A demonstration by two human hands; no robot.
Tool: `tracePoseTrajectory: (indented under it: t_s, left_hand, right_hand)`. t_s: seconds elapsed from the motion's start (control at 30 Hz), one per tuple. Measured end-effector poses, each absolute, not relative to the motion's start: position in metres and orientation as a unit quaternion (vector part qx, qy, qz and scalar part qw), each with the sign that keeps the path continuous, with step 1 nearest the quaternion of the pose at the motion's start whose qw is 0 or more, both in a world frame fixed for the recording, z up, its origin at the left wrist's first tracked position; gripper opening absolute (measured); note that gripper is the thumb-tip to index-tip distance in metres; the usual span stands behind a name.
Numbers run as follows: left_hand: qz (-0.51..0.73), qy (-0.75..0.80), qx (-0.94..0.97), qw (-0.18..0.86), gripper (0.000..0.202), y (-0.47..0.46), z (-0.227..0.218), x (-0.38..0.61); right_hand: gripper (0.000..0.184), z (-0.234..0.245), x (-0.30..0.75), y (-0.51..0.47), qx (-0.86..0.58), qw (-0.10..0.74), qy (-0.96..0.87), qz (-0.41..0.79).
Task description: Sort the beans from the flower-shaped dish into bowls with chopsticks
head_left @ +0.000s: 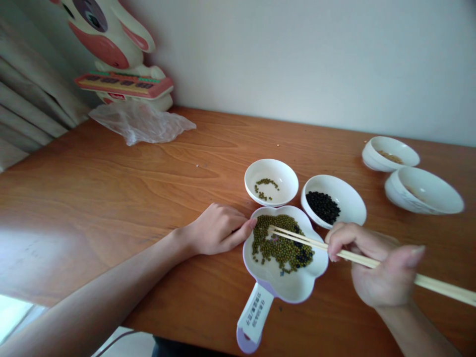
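A flower-shaped white dish (297, 290) with a lilac rim and a labelled handle lies in front of me. In it are many green mung beans (280, 250) mixed with some black beans (304, 255). My left hand (219, 230) rests on the table with curled fingers, its thumb and fingertips gripping the dish's left rim. My right hand (379, 263) is closed round a pair of wooden chopsticks (359, 259). Their tips are close together among the mung beans, with no bean clearly visible between them.
Behind the dish stand a white bowl (253, 173) with some mung beans and another bowl (351, 198) with black beans. Two more white bowls (372, 157) (433, 191) sit farther right. A clear plastic bag (143, 126) and a toy keyboard (126, 84) are at the back left by the wall.
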State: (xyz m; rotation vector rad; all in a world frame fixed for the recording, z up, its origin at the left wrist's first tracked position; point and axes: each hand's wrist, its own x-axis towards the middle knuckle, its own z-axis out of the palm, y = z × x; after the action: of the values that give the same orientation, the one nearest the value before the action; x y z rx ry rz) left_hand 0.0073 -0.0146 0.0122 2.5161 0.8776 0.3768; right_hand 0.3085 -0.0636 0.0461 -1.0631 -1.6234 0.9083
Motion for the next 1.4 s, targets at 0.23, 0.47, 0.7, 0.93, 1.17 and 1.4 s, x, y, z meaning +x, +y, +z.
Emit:
tracePoseTrajectory:
  t_s: [0.23, 0.47, 0.7, 0.93, 1.17, 1.4]
  left_hand:
    - [0.131, 0.319, 0.913, 0.219, 0.05, -0.014, 0.012, 0.007]
    - [0.133, 0.32, 0.911, 0.224, 0.051, -0.015, 0.014, 0.007]
    - [0.139, 0.317, 0.911, 0.223, 0.05, -0.016, 0.014, 0.007]
    - [0.143, 0.314, 0.913, 0.218, 0.051, -0.015, 0.015, 0.007]
    - [0.145, 0.309, 0.915, 0.215, 0.05, -0.014, 0.015, 0.008]
    - [0.147, 0.308, 0.914, 0.22, 0.05, -0.014, 0.015, 0.008]
  right_hand:
    - [0.078, 0.04, 0.308, -0.068, -0.424, 0.478, -0.68, 0.359]
    - [0.069, 0.03, 0.311, -0.071, -0.378, 0.496, -0.701, 0.345]
    - [0.072, 0.035, 0.311, -0.071, -0.375, 0.521, -0.688, 0.34]
    - [0.076, 0.037, 0.307, -0.07, -0.408, 0.505, -0.664, 0.37]
    - [0.066, 0.03, 0.311, -0.071, -0.392, 0.513, -0.669, 0.368]
    - [0.07, 0.033, 0.31, -0.07, -0.381, 0.525, -0.669, 0.363]
